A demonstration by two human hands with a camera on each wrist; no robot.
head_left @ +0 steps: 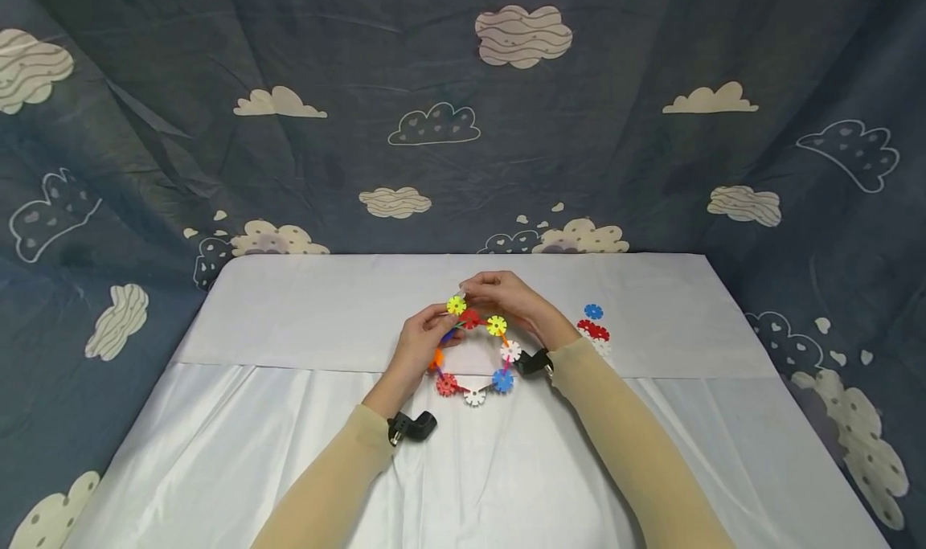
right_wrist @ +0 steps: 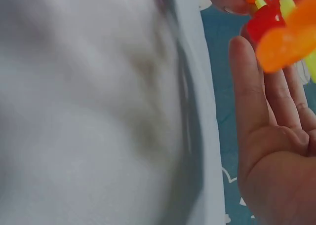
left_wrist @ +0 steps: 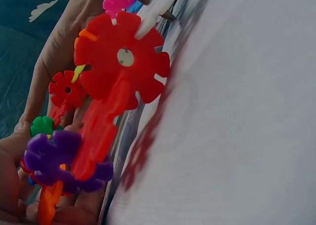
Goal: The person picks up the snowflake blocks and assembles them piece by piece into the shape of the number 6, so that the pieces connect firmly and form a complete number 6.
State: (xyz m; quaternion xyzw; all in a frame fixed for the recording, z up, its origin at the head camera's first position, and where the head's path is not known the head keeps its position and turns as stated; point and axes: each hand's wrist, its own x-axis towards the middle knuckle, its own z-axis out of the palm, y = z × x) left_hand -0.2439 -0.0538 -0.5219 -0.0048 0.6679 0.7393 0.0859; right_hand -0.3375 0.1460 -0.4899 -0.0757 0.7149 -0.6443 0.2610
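Observation:
A ring of interlocking flower-shaped plastic discs (head_left: 502,382) in several colours hangs above the white table. My left hand (head_left: 418,342) grips its upper left part, near a yellow disc (head_left: 456,305) and a red one. In the left wrist view, a red disc (left_wrist: 106,52) and a purple disc (left_wrist: 49,151) come in front of that hand's fingers. At the top of the ring, my right hand (head_left: 510,298) pinches a small whitish piece, seemingly a white disc edge-on, against the yellow disc. An orange disc (right_wrist: 281,50) hides its fingertips in the right wrist view.
To the right on the white tablecloth (head_left: 289,436) lie loose discs: a blue one (head_left: 593,312), red ones (head_left: 599,331) and white ones (head_left: 603,346). A dark cloud-patterned curtain (head_left: 347,67) surrounds the table's back and sides.

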